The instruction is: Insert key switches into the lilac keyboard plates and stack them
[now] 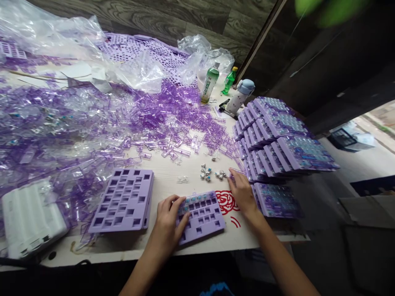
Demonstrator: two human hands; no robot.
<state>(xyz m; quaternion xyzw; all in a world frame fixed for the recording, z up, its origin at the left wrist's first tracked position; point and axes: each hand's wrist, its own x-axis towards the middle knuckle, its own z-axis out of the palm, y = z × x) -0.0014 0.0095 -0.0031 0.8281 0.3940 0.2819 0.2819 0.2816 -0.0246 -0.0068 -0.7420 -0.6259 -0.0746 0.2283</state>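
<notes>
My left hand grips the left side of a purple keypad plate with square holes, its thumb lying over the top face. Small clear and teal pieces fill the top row of holes and part of the left side. To the right of that plate, my right hand rests low over the table with its fingers drawn together at the tips. Whatever is between those fingertips is hidden. Beside them lie small metallic key switches, with another little cluster of switches just left.
Purple plates are stacked at left, near a white box. Tall stacks of filled plates stand at right. Clear purple pieces heap across the back, near a drink bottle, a green bottle and a flask.
</notes>
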